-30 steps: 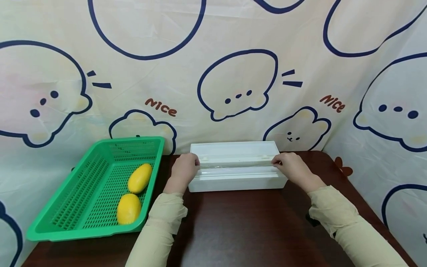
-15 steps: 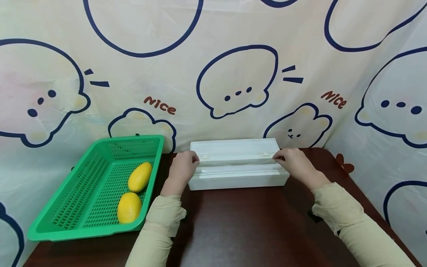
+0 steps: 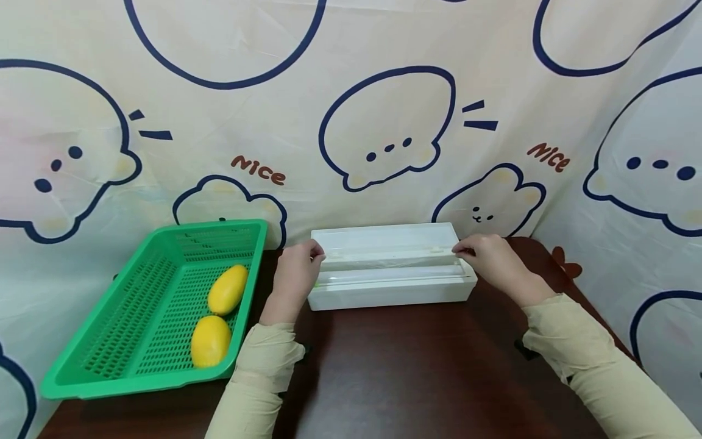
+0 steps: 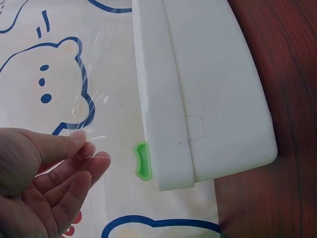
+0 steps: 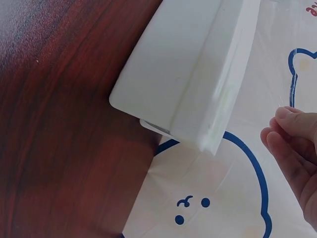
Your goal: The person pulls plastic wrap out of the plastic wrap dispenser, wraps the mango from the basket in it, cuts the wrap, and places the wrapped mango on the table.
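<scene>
A white cling film dispenser stands on the table with its lid raised at the back and a pale roll lying inside. Clear cling film shows as faint glints and creases between the hands. At the dispenser's left end my left hand pinches one corner of the film between thumb and fingers, beside a green slider. My right hand pinches the other corner at the right end. Both hands are a little above the dispenser.
On the left, a green plastic basket holds two yellow mango-like fruits. The dark wooden table stretches in front of the dispenser. A cartoon-printed cloth hangs close behind as a backdrop.
Both hands have risen slightly, the right one also shifting right, drawing the film up from the dispenser. More of the roll shows under the film. The basket and fruits stay put.
</scene>
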A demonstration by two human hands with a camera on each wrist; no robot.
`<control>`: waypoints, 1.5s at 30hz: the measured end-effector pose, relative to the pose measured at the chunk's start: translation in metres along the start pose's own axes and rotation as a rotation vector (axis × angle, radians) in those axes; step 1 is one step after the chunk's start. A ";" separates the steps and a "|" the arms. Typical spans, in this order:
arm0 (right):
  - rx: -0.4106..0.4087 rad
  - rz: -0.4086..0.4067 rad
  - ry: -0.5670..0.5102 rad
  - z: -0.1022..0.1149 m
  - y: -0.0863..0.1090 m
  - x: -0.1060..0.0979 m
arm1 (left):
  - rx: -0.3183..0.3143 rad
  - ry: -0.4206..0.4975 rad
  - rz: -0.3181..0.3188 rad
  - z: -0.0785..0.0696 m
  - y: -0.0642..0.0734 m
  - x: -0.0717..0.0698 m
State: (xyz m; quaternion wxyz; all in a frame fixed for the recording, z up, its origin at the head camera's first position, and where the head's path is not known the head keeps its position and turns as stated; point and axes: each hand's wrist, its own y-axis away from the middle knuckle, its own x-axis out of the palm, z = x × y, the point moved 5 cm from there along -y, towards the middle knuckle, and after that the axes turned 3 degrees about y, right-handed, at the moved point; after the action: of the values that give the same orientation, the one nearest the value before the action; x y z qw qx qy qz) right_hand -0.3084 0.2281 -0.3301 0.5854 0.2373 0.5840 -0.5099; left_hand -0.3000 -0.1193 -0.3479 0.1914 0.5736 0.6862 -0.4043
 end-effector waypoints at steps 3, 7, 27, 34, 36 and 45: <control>0.009 0.002 0.009 0.002 -0.001 -0.004 | 0.003 0.013 -0.024 -0.001 0.001 -0.004; 0.032 0.017 0.009 0.005 0.000 -0.009 | 0.010 0.031 -0.050 -0.003 0.000 -0.009; 0.015 -0.095 -0.052 0.008 0.005 -0.032 | -0.013 0.098 -0.088 -0.014 0.003 -0.025; 0.039 -0.109 -0.046 0.012 0.006 -0.040 | -0.021 0.093 -0.091 -0.017 0.005 -0.031; 0.029 -0.125 -0.041 0.013 0.006 -0.043 | -0.017 0.095 -0.100 -0.020 0.005 -0.033; 0.040 -0.142 -0.067 0.013 0.012 -0.053 | 0.014 0.119 -0.127 -0.031 0.006 -0.039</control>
State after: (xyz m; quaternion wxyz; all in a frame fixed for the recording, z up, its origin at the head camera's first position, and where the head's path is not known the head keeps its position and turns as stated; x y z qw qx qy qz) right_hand -0.2820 0.2384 -0.2820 0.5621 0.1897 0.5690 -0.5695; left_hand -0.2773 -0.1201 -0.3035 0.1204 0.5533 0.7285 -0.3856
